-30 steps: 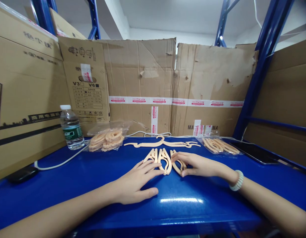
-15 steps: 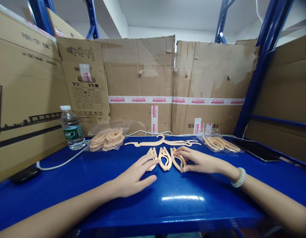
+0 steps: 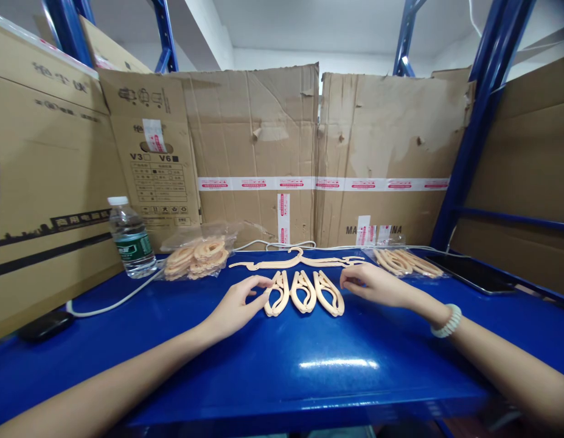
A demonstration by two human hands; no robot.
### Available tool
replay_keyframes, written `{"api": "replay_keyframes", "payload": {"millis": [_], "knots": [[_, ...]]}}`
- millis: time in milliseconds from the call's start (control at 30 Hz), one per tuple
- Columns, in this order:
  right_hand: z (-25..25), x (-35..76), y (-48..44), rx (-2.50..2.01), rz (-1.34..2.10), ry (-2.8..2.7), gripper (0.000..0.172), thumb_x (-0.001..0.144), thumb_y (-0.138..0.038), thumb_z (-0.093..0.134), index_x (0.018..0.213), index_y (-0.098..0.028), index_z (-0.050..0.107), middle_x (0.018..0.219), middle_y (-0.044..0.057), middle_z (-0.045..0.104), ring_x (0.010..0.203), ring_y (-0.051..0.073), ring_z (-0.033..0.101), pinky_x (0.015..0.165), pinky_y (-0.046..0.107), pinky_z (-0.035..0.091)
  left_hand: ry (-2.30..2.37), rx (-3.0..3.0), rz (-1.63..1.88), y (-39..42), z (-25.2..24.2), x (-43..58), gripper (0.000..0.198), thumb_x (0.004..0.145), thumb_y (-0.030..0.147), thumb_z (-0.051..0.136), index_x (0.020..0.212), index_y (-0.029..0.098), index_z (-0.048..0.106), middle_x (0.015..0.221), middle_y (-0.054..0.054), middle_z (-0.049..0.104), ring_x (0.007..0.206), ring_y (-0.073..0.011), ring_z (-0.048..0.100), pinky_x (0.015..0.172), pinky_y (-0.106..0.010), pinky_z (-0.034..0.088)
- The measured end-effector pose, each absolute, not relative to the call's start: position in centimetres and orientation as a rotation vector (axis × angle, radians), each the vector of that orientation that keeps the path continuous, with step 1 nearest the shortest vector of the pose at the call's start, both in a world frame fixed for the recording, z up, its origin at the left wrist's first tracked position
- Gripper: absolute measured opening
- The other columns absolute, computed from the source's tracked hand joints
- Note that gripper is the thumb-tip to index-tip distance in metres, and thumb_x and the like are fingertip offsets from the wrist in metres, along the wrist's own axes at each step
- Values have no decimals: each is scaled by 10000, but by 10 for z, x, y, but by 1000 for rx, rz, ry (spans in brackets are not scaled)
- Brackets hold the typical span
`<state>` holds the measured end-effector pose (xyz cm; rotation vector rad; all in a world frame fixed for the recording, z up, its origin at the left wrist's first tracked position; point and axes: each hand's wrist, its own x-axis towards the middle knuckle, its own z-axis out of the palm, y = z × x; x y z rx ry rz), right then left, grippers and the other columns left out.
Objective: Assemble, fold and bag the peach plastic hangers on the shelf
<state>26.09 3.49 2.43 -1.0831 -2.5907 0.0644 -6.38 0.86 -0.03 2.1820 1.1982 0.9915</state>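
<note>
Three folded peach plastic hangers (image 3: 303, 292) lie side by side on the blue shelf surface (image 3: 309, 365). My left hand (image 3: 238, 304) rests just left of them, fingers curled, fingertips touching the leftmost hanger; it holds nothing. My right hand (image 3: 373, 283) sits just right of the row, fingers bent and apart from the hangers, with a white bead bracelet on the wrist. An unfolded peach hanger (image 3: 300, 261) lies flat behind the row.
A bag of peach rings (image 3: 197, 255) and a water bottle (image 3: 131, 237) stand at the back left. A bag of folded hangers (image 3: 407, 261) and a dark tablet (image 3: 473, 272) lie at the right. Cardboard boxes (image 3: 263, 152) wall the back. A black device (image 3: 44, 325) with a white cable sits far left.
Both hands have drawn away from the three hangers: the left slid off to the left side, the right lifted off the rightmost hanger and moved right. The hangers now lie uncovered.
</note>
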Motion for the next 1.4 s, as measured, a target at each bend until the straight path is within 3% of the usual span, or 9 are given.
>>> {"api": "replay_keyframes", "payload": {"millis": [167, 400, 1133, 1400], "knots": [[26, 260, 33, -1188, 25, -2573, 168, 790, -159, 453, 657, -173, 555, 594, -6, 540, 542, 113, 439, 538, 232, 302, 1229, 2189, 972, 9, 1, -63, 231, 829, 342, 498, 928, 197, 647, 994, -47, 689, 978, -227, 619, 890, -385, 466], [25, 257, 33, -1278, -19, -2532, 154, 741, -170, 460, 598, -176, 516, 529, -24, 469, 499, 99, 393, 505, 228, 245, 1243, 2176, 1006, 10, 2, -64, 212, 806, 334, 501, 881, 196, 643, 962, -45, 690, 945, -223, 621, 852, -359, 469], [21, 258, 40, -1459, -26, -2324, 209, 691, -229, 474, 494, -176, 518, 482, -8, 488, 489, 116, 419, 484, 252, 260, 1261, 2223, 1028, 10, 2, -65, 186, 796, 301, 506, 846, 200, 653, 928, -42, 694, 918, -221, 626, 843, -363, 487], [20, 257, 40, -1481, -39, -2310, 235, 680, -237, 477, 455, -179, 438, 446, -22, 408, 467, 106, 374, 471, 259, 224, 1262, 2245, 1031, 10, 1, -64, 186, 798, 301, 507, 842, 200, 656, 923, -40, 690, 919, -220, 627, 839, -346, 480]]}}
